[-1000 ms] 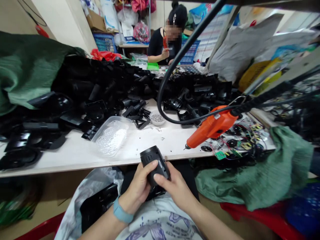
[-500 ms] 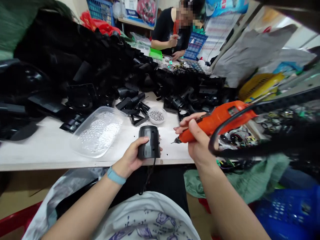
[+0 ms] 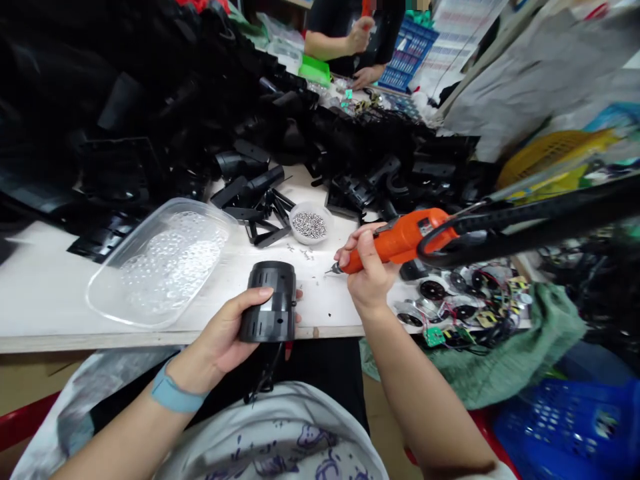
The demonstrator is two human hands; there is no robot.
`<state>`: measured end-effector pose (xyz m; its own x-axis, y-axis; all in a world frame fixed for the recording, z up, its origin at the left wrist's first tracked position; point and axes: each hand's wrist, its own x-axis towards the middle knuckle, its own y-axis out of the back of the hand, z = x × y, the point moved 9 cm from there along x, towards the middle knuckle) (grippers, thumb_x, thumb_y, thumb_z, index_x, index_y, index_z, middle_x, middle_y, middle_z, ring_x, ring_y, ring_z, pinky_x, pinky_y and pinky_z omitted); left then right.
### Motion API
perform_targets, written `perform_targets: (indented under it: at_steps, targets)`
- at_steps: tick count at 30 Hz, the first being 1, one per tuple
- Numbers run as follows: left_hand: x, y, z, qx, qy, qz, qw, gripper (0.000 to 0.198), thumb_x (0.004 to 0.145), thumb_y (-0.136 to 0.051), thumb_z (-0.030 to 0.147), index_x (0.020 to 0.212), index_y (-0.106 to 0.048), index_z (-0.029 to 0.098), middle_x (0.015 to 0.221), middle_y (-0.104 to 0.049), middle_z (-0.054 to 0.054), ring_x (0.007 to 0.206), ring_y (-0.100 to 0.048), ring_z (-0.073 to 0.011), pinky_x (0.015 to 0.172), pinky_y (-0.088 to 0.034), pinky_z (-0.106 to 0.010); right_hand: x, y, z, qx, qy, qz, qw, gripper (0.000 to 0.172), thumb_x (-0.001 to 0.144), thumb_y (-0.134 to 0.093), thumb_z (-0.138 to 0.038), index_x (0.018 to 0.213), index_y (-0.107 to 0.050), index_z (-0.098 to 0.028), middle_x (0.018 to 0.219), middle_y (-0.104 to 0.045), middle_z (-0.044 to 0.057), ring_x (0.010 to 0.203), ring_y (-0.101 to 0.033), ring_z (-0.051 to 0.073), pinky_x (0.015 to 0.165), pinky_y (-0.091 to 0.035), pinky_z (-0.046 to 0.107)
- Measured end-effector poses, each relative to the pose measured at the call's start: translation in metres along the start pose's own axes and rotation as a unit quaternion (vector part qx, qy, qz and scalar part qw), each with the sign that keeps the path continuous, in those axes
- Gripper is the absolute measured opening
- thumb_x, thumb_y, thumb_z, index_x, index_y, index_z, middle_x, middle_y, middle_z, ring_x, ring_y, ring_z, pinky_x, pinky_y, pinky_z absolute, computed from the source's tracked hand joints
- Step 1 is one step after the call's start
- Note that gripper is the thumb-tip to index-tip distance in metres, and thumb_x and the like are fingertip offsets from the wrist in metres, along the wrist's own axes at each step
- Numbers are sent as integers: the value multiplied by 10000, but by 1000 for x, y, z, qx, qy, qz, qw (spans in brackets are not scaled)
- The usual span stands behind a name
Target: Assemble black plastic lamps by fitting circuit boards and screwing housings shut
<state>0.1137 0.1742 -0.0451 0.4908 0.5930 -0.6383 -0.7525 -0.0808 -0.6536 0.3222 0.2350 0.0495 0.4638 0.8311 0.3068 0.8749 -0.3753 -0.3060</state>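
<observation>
My left hand is wrapped round a black cylindrical housing, held upright at the near edge of the white table; a thin black wire hangs from it. My right hand grips an orange electric screwdriver, its tip pointing left and down just above the table, a short way right of the housing. A thick black cable runs from the screwdriver off to the right. A small white bowl of screws sits just beyond the tip, with a few loose screws scattered near it.
A clear plastic tray lies left of the housing. A large heap of black plastic parts fills the back of the table. Small circuit boards and round speaker parts lie at right on green cloth. Another person's hands work at the far end.
My right hand left the housing, took the orange screwdriver and brought it down near the table. My left hand lifted the housing from my lap to the table edge.
</observation>
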Motion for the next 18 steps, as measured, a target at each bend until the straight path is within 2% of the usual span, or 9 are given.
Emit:
perform_targets:
  at_steps: [4, 8, 14, 18]
  targets:
    - [-3, 6, -6, 2, 14, 37, 999, 397, 787, -774, 303, 1103, -747, 64, 1010, -806, -197, 785, -779, -296, 734, -676, -437, 3, 3, 3, -11, -7, -4, 1000, 289, 846, -792, -438, 830, -602, -220, 654, -575, -75, 405, -522, 73, 456, -514, 257]
    - [-3, 7, -10, 29, 5, 66, 997, 343, 762, -820, 323, 991, -738, 81, 906, -801, -183, 715, -761, -271, 681, -669, -408, 2, 2, -20, -10, 20, -5, 1000, 341, 849, -789, -486, 809, -583, -217, 630, -546, -77, 397, -512, 81, 470, -533, 278]
    - [-6, -2, -21, 50, -8, 35, 998, 318, 776, -800, 386, 928, -679, 134, 796, -758, -139, 634, -727, -273, 560, -626, -404, -14, -11, -69, 33, 46, -34, 998, 296, 955, -668, -495, 859, -630, -218, 692, -562, -43, 426, -504, 84, 483, -517, 282]
    - [-12, -5, -20, 75, -58, 3, 996, 350, 781, -824, 389, 975, -638, 165, 756, -720, -77, 591, -690, -234, 519, -569, -343, -26, -22, -92, 32, 54, -29, 998, 320, 968, -622, -519, 837, -628, -227, 682, -531, -37, 416, -465, 87, 456, -487, 277]
